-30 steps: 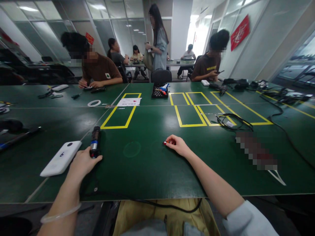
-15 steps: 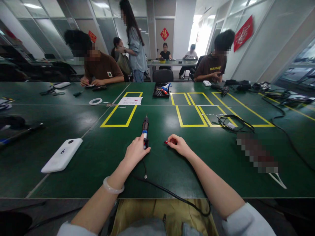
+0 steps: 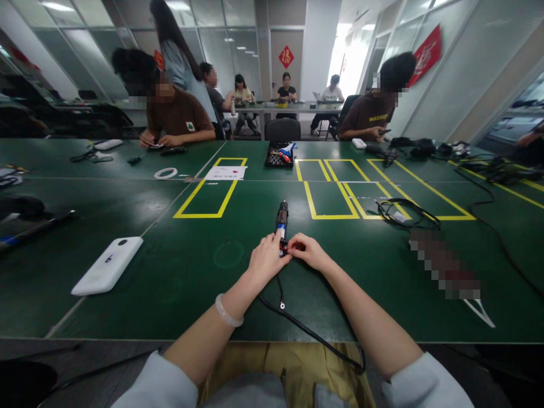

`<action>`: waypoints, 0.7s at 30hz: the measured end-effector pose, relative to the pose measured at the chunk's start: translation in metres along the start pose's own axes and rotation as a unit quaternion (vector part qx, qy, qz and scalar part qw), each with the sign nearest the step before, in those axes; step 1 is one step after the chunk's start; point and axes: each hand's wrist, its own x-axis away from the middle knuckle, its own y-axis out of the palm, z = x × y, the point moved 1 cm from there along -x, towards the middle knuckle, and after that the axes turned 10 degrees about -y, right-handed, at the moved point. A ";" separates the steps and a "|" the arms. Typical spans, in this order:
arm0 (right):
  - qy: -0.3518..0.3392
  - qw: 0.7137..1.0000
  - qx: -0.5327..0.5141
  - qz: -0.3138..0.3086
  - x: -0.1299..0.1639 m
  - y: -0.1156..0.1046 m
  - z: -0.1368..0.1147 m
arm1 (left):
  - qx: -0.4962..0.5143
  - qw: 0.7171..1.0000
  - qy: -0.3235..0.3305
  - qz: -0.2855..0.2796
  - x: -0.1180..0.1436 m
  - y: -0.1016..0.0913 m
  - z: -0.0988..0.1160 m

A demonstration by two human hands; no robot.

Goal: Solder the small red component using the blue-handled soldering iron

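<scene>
Near the middle of the table lies a corded electric screwdriver [image 3: 282, 218], dark with a blue and white band, its tip pointing away from me. My left hand [image 3: 267, 256] is wrapped round its rear part. Right beside it, my right hand [image 3: 309, 251] is closed in a pinch at the screwdriver's rear end, with a bit of red showing by the fingertips. The small piece it pinches is mostly hidden, and I cannot tell whether it touches the tool. A black cable [image 3: 306, 328] runs from under my left hand over the table's edge.
A white case [image 3: 109, 266] marked with a digit lies at left. Yellow tape outlines [image 3: 198, 216] mark the green table. Farther back are a black tray [image 3: 278, 161] of tools, a paper sheet [image 3: 225, 173] and a tape roll [image 3: 165, 173]. A coiled cable [image 3: 408, 211] lies at right. Two people sit opposite.
My left hand has moved right with the screwdriver, bringing it against my right hand. The screwdriver's long thin bit no longer shows at its tip. A standing person behind has shifted left.
</scene>
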 end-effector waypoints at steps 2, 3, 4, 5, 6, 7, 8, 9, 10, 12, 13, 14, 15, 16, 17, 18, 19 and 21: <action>0.006 1.000 0.003 0.012 0.000 -0.001 0.000 | 0.000 1.000 -0.007 -0.003 0.000 0.000 -0.002; 0.010 1.000 0.006 0.016 0.000 -0.002 0.001 | -0.001 1.000 -0.010 -0.003 0.001 0.000 -0.003; 0.015 1.000 0.008 0.019 0.000 -0.002 0.001 | -0.003 1.000 -0.012 -0.001 0.001 0.000 -0.003; 0.020 1.000 0.009 0.018 0.000 -0.002 0.001 | -0.004 1.000 -0.012 0.003 0.001 0.001 -0.004; 0.022 1.000 0.010 0.016 0.000 -0.002 0.001 | -0.007 1.000 -0.012 0.007 0.001 0.001 -0.004; 0.023 1.000 0.011 0.013 0.000 -0.002 0.001 | -0.011 1.000 -0.011 0.012 0.001 0.001 -0.004; 0.022 1.000 0.013 0.012 0.000 -0.002 0.001 | -0.016 1.000 -0.010 0.017 0.000 0.002 -0.003; 0.021 1.000 0.016 0.012 0.000 -0.002 0.000 | -0.023 0.999 -0.010 0.023 0.000 0.002 -0.003; 0.019 1.000 0.019 0.014 0.000 -0.002 -0.001 | -0.031 0.999 -0.010 0.029 -0.001 0.002 -0.002; 0.017 0.999 0.022 0.019 0.001 -0.002 -0.003 | -0.044 0.998 -0.014 0.038 -0.002 0.002 0.000; 0.019 0.999 0.019 0.021 0.001 -0.002 -0.003 | -0.047 0.998 -0.018 0.040 -0.003 0.002 0.001; 0.022 0.999 0.012 0.022 0.001 -0.002 -0.003 | -0.049 0.998 -0.023 0.039 -0.004 0.001 0.002; 0.027 0.999 0.001 0.022 0.001 -0.002 -0.002 | -0.050 0.998 -0.028 0.037 -0.005 0.001 0.002; 0.033 0.999 -0.012 0.023 0.001 -0.002 -0.002 | -0.050 0.998 -0.031 0.035 -0.006 0.000 0.002; 0.038 0.999 -0.027 0.024 0.001 -0.002 -0.001 | -0.051 0.998 -0.031 0.033 -0.006 -0.001 0.002; 0.042 0.998 -0.040 0.025 0.002 -0.002 0.000 | -0.053 0.998 -0.030 0.033 -0.007 -0.001 0.001; 0.045 0.997 -0.052 0.027 0.001 -0.002 0.001 | -0.056 0.997 -0.026 0.034 -0.008 -0.003 0.000; 0.052 0.996 -0.068 0.032 0.001 -0.003 0.003 | -0.067 0.997 -0.016 0.038 -0.007 -0.005 -0.005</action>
